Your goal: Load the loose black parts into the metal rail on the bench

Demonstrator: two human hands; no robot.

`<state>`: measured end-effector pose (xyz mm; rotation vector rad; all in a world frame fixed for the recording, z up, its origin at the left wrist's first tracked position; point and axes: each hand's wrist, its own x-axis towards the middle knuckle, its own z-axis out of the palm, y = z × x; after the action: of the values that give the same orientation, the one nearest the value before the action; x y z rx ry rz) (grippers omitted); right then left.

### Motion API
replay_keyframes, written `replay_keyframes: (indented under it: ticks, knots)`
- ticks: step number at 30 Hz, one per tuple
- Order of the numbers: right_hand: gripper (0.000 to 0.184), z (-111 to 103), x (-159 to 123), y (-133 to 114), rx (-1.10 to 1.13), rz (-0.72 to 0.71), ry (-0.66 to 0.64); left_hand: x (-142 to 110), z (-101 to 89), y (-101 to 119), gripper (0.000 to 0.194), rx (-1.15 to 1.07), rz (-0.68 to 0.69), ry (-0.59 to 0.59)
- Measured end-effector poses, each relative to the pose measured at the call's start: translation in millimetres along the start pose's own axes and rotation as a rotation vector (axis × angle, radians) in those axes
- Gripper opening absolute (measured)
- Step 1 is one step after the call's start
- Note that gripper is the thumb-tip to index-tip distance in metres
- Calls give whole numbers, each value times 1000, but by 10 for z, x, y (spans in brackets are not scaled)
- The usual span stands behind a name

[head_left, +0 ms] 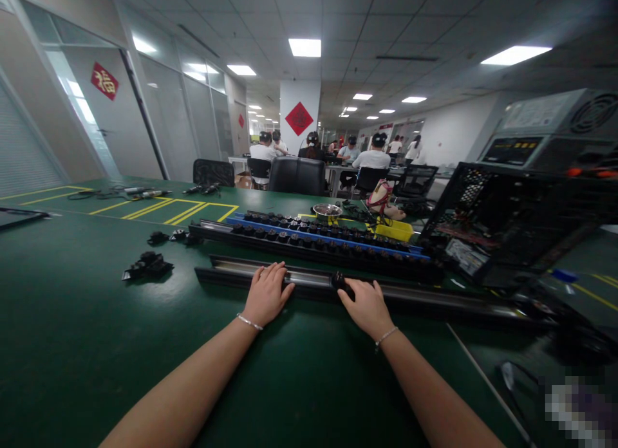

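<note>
A long black metal rail (309, 282) lies across the green table in front of me. My left hand (266, 295) rests flat on its near edge, fingers stretched out and together. My right hand (365, 303) is further right on the same rail, fingers curled round a small black part (338, 281) that sits in the rail's channel. Behind it lie two more rails (318, 239), one with a blue strip, filled with several small black parts in a row.
Loose black parts (147, 266) lie to the left. A metal bowl (327, 210) and a yellow tray (393, 230) stand behind the rails. An open computer case (506, 223) sits at right. Cables lie near the right edge. People sit at far desks.
</note>
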<state>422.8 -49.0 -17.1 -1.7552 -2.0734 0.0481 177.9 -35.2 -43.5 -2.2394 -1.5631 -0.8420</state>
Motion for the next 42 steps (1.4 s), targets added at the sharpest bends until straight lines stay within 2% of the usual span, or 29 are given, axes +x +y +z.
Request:
replay_keyframes:
  ticks: [6, 13, 16, 24, 29, 34, 42]
  knots:
    - [41, 7, -28, -52, -9, -43, -27, 4, -38, 62, 42, 16, 19, -4]
    - [46, 28, -45, -81, -43, -92, -48, 34, -71, 262, 50, 4, 183, -102]
    - [46, 38, -57, -70, -70, -115, -52, 31, -46, 341, 57, 20, 205, -126]
    - [50, 69, -82, -40, -169, -163, -47, 65, 45, 597, 71, 25, 152, -146]
    - [46, 75, -83, -34, -197, -179, -40, 117, 98, 771, 67, 0, 101, -140]
    - [50, 97, -59, 4, -185, -197, -34, 152, 129, 853, 67, -1, 50, -133]
    - [34, 85, -37, 30, -178, -211, -43, 194, 126, 942, 66, 55, 1, -186]
